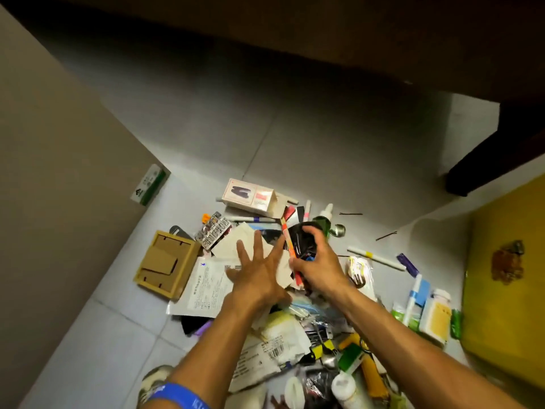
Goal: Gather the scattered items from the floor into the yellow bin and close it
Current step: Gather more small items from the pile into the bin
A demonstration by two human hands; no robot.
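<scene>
- Tiled floor (206,137) – clutter beside the yellow bin (507,290), not yet gathered;
- left hand (259,273) flat, fingers spread, pinning papers (206,287);
- right hand (317,261) clutches a black wrapper (300,240) and orange pen (287,240) – probably bin-bound.

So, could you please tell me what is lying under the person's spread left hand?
The left hand, fingers spread, presses on white paper sheets that overlap a printed leaflet. Whatever lies beneath those papers is covered, so I cannot tell.

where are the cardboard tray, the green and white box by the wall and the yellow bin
cardboard tray (168,264): head view, on its folded inner panel
green and white box (150,184): head view, on its upper face
yellow bin (498,314): head view, on its bare yellow surface
</scene>
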